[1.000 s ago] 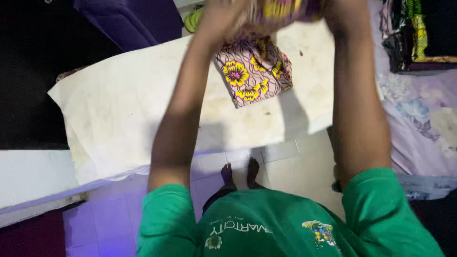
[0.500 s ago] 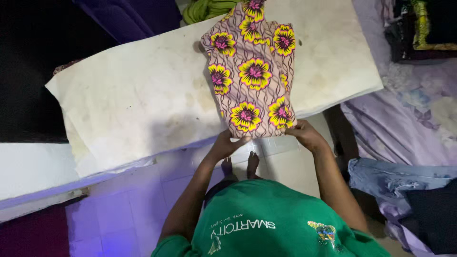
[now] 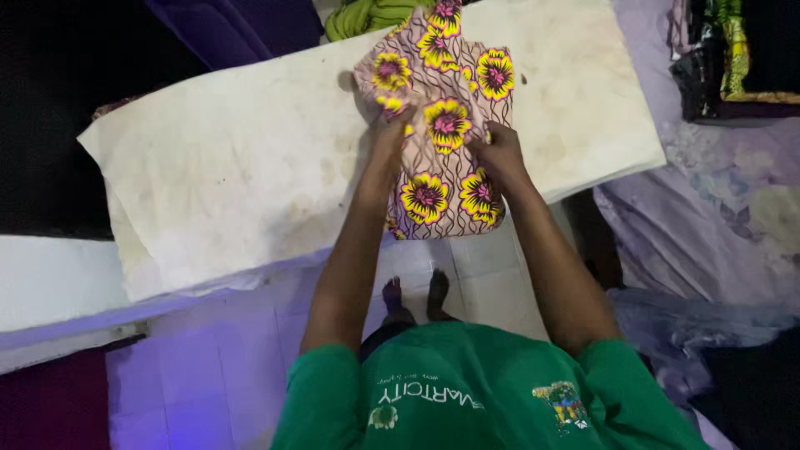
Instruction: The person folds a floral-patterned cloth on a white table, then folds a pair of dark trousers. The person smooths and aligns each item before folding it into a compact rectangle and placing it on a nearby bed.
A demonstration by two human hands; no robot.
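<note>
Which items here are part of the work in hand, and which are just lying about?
In use: flower-printed pink and yellow cloth; left hand; right hand; stained white padded board.

Lying about: green bundle of fabric; lilac floral bedsheet; dark pile of clothes.

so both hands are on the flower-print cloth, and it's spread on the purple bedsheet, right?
Not quite. Both the left hand and the right hand are on the flower-print cloth, but it lies on the white padded board, with its near edge hanging over the board's front. The head view shows the purple bedsheet off to the right, apart from the cloth.
</note>
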